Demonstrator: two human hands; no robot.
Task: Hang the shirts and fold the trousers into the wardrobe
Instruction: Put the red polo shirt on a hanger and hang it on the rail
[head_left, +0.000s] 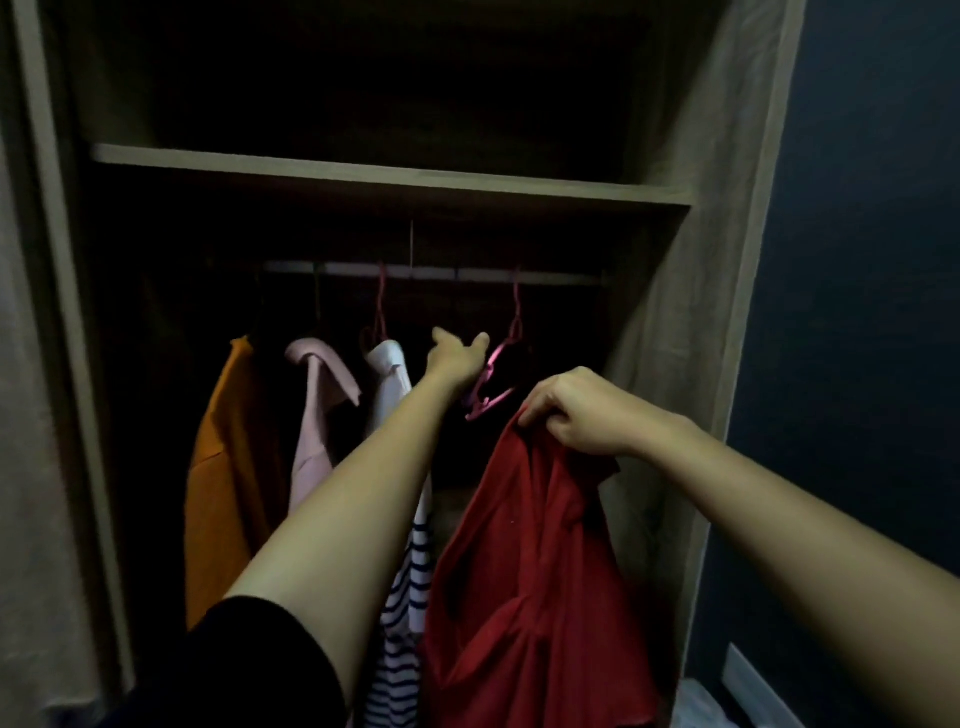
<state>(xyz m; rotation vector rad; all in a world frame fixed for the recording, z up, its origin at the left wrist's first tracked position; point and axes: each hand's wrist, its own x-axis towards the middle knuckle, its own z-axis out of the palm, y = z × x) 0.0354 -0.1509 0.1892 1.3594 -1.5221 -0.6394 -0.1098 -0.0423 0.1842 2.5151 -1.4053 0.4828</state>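
Right hand (582, 410) grips one red shirt (530, 571).

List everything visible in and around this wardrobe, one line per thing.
wardrobe: one, pale wood grain, open, fills the view
shelf: one, pale wood, above the rail
rail: one, pale, under the shelf
orange shirt: one, orange, hangs leftmost
pink shirt: one, pale pink, hangs beside the orange shirt
white shirt: one, white, hangs third from left
striped garment: one, navy and white, below the white shirt
empty hanger: one, pink, on the rail at right
red shirt: one, red, held before the wardrobe
wall: one, dark blue, right of the wardrobe
left hand: fingers extended, at the empty hanger
right hand: grips the red shirt's top
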